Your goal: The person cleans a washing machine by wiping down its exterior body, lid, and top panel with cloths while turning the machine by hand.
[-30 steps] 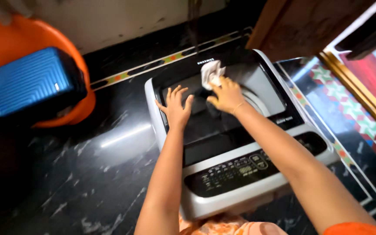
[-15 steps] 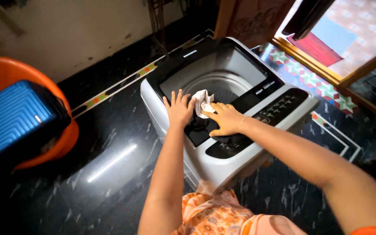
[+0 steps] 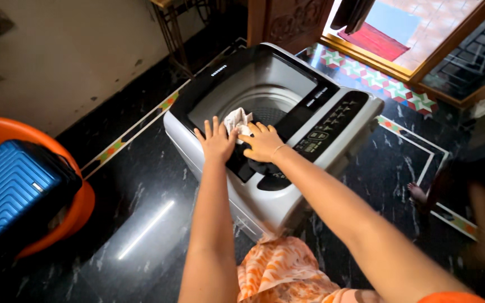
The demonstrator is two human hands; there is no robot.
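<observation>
From the head view, much is cut off or unclear. The underside of the right hand [image 3: 263, 143] is hidden, so how much of the white cloth [image 3: 236, 119] lies beneath it cannot be told; only a crumpled tuft shows past the fingertips. Both arms run out of the bottom edge, and the orange patterned garment [image 3: 279, 269] between them is cropped there too. At the far right a blurred figure with a bare foot [image 3: 418, 193] stands on the dark floor [image 3: 136, 219], too smeared to make out more.

The left hand [image 3: 215, 140] lies flat, palm down, fingers spread, on the dark glass lid [image 3: 242, 165] of the washing machine [image 3: 276, 123], holding nothing. The right hand sits just beside it on the same lid, palm down, fingers bent and pressing on the cloth, with a thin bangle at the wrist. The cloth lies on the lid at the tips of both hands, touching the right fingers and just beside the left ones.

Beyond the cloth, through the glass, the metal drum [image 3: 265, 104] is visible; what it holds cannot be told. To the right of the hands runs the button panel [image 3: 332, 120]. Well to the left of the left arm, an orange tub [image 3: 79, 207] holds a blue ribbed suitcase [image 3: 7, 193], cut off by the edge
</observation>
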